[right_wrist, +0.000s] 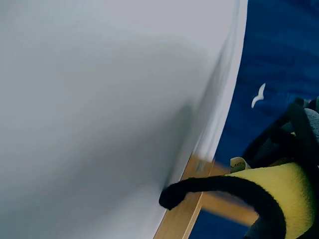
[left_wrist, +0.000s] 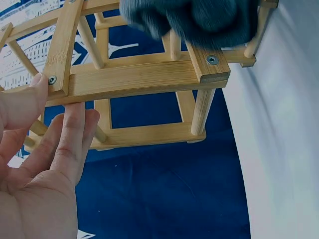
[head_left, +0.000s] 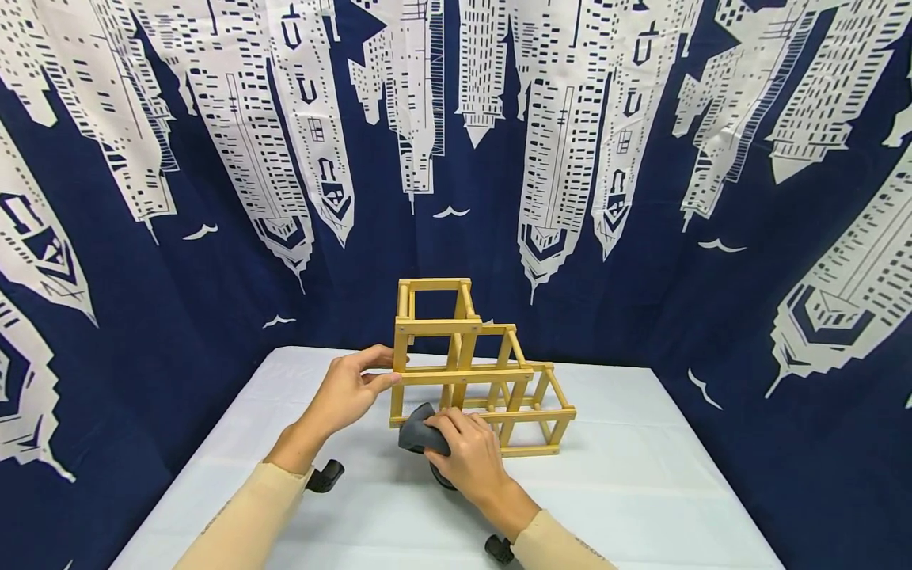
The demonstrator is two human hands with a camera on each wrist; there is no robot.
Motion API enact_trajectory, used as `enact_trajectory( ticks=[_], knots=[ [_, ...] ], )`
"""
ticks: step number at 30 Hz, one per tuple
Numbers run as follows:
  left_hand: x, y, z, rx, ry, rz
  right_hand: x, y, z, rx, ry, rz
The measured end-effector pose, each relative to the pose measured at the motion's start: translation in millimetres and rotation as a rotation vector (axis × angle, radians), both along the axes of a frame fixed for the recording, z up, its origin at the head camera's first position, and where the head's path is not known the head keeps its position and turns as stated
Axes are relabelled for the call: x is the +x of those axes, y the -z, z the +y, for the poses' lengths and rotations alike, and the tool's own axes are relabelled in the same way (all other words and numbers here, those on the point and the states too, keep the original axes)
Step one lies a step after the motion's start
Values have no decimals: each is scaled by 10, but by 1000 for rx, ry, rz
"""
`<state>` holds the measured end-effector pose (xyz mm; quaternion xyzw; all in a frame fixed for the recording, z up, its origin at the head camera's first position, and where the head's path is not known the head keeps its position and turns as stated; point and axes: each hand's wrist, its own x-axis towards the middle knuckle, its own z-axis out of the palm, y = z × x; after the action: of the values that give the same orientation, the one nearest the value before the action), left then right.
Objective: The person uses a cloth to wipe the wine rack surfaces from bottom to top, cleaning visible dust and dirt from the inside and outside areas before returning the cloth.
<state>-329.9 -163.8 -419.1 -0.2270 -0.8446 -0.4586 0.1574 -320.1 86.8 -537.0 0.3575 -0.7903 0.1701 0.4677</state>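
Observation:
A stepped wooden rack [head_left: 463, 378] of light slats and round rungs stands on the table, its tallest part at the left. At that left end my left hand [head_left: 354, 388] pinches a slat; in the left wrist view the thumb lies on one side of the wood and the fingers on the other. My right hand [head_left: 470, 455] holds a dark grey plush toy [head_left: 422, 434] in front of the rack's lower left. The right wrist view shows the toy's yellow part [right_wrist: 279, 184] and a curved black strip; the right hand is out of sight there.
A white cloth covers the table [head_left: 613, 491]. Behind and beside it hangs a navy curtain [head_left: 456, 245] printed with white buildings and birds. Black wrist-mounted pieces [head_left: 326, 476] show near both forearms.

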Motion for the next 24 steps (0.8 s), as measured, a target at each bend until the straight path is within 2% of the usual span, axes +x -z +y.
enact_trajectory(
  ticks=[9, 18, 24],
  knots=[
    [-1, -7, -40, 1, 4, -10, -16, 15, 699, -27, 36, 9],
    [-23, -18, -43, 10, 8, -16, -18, 55, 1502, -84, 110, -34],
    [-42, -23, -41, 9, 29, -8, 15, 69, 1957, -152, 216, -24]
  ],
)
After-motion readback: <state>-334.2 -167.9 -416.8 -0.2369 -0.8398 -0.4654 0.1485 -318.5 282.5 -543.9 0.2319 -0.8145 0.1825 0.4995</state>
